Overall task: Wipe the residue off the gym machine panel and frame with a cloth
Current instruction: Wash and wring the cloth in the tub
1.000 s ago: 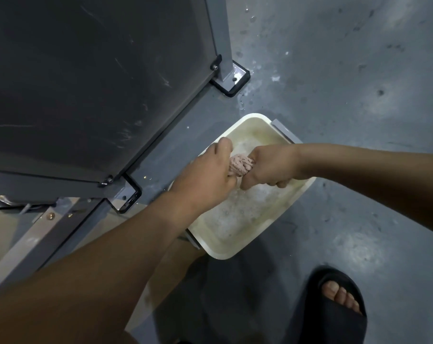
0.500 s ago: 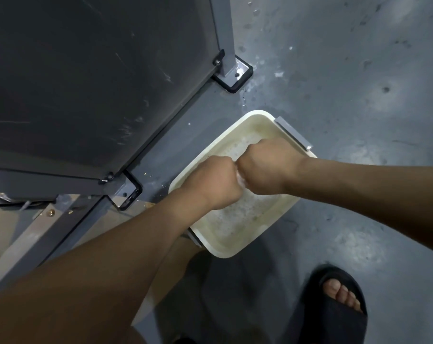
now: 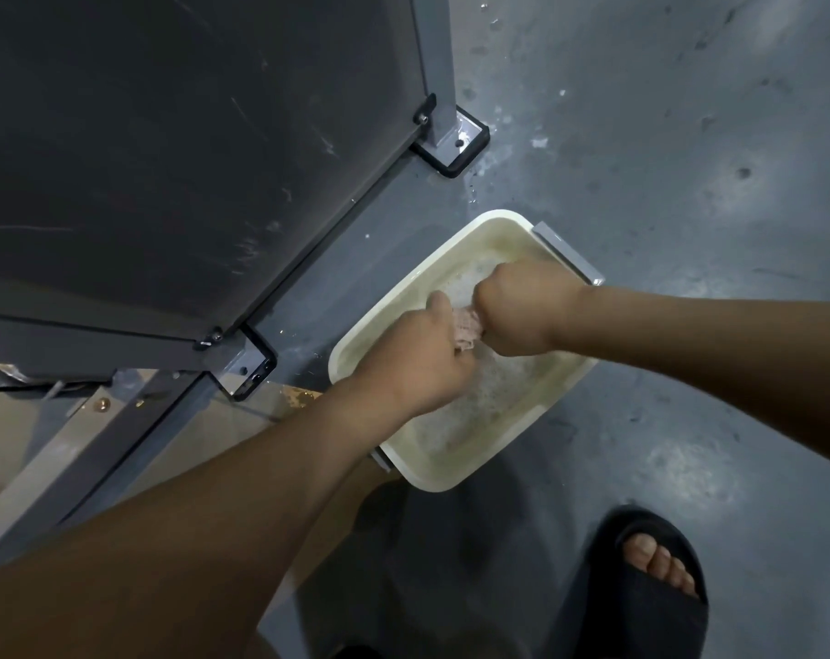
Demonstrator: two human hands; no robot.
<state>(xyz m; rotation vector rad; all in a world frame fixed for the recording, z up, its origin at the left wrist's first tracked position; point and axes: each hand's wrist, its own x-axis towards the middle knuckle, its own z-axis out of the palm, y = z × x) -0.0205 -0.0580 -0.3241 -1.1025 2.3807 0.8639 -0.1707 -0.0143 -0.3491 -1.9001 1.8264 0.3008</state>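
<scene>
A pinkish cloth (image 3: 465,328) is twisted tight between my two fists above a cream plastic basin (image 3: 456,482) of foamy water on the floor. My left hand (image 3: 418,361) grips the cloth's near end and my right hand (image 3: 522,309) grips its far end; only a short stretch of cloth shows between them. The dark gym machine panel (image 3: 166,149), streaked with pale residue, fills the upper left. Its grey frame (image 3: 434,59) runs along the panel's right edge down to a bolted foot (image 3: 453,142).
A second frame foot (image 3: 246,366) sits just left of the basin, with grey struts running down to the lower left. The grey floor (image 3: 665,135) is wet with splashes near the far foot. My foot in a black sandal (image 3: 651,582) stands at the lower right.
My fists pressed together half a second ago and hid the cloth; they have since parted slightly, and a twisted stretch shows again. Both hands shifted a little over the basin.
</scene>
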